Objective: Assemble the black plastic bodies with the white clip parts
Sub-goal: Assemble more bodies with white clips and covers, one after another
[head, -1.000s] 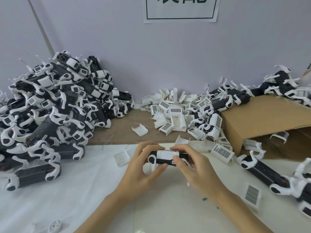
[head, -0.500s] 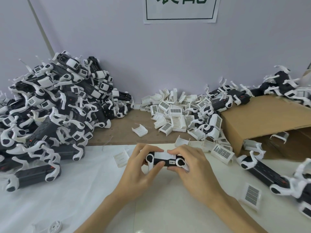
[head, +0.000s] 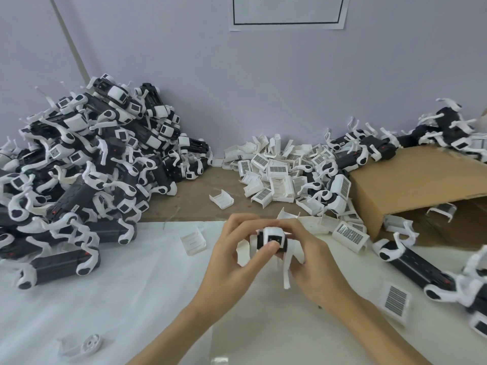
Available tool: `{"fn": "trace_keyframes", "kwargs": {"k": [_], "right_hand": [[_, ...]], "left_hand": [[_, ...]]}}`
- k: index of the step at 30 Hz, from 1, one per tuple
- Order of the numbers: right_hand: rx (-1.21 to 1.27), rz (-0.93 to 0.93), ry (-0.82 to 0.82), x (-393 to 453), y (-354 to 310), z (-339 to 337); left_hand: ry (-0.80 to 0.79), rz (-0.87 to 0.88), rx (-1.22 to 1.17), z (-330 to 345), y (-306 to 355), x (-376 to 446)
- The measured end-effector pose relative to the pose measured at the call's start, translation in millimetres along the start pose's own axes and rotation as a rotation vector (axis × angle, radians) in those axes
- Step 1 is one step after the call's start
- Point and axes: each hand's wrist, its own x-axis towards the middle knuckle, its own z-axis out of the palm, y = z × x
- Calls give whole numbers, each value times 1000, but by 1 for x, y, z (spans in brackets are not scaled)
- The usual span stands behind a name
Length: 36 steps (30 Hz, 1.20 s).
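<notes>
Two hands: the left hand (head: 232,255) and the right hand (head: 312,262), with one black and white piece (head: 271,239) between them. One big pile of black and white pieces (head: 79,164), too many to count. One pile of white clips (head: 279,167), also too many. One cardboard box (head: 421,177). One paper sign (head: 288,11).
</notes>
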Motion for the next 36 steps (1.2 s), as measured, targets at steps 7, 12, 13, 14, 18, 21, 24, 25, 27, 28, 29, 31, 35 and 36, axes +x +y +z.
{"fn": "trace_keyframes", "kwargs": {"k": [7, 12, 13, 14, 18, 21, 24, 25, 27, 28, 29, 31, 35, 36], "right_hand": [[-216, -172, 227, 4, 1, -1], [-39, -58, 56, 3, -5, -2], [88, 27, -30, 3, -8, -5], [205, 101, -104, 2, -10, -7], [283, 168, -116, 3, -17, -11], [272, 234, -113, 15, -24, -23], [534, 340, 2, 49, -26, -60], [690, 356, 98, 65, -23, -80], [1044, 396, 325, 92, -20, -123], [1189, 430, 410, 101, -18, -140], [1257, 461, 448, 105, -16, -153], [1169, 514, 348, 102, -8, -154], [1103, 546, 76, 68, 5, -95], [1148, 558, 57, 58, 7, -76]], "left_hand": [[60, -293, -195, -11, -7, 5], [165, -336, -221, -11, -18, 4], [166, -348, -245, -13, -20, 4], [168, -358, -265, -16, -22, 5], [136, -376, -280, -26, -31, 6], [153, -414, -330, -23, -38, 8], [248, -403, -409, -20, -42, 10], [274, -405, -421, -21, -43, 10], [307, -415, -426, -22, -45, 11], [309, -414, -416, -23, -46, 11], [299, -405, -400, -22, -46, 11], [257, -379, -368, -21, -46, 11], [159, -361, -238, -19, -43, 7], [146, -355, -206, -18, -40, 5]]}}
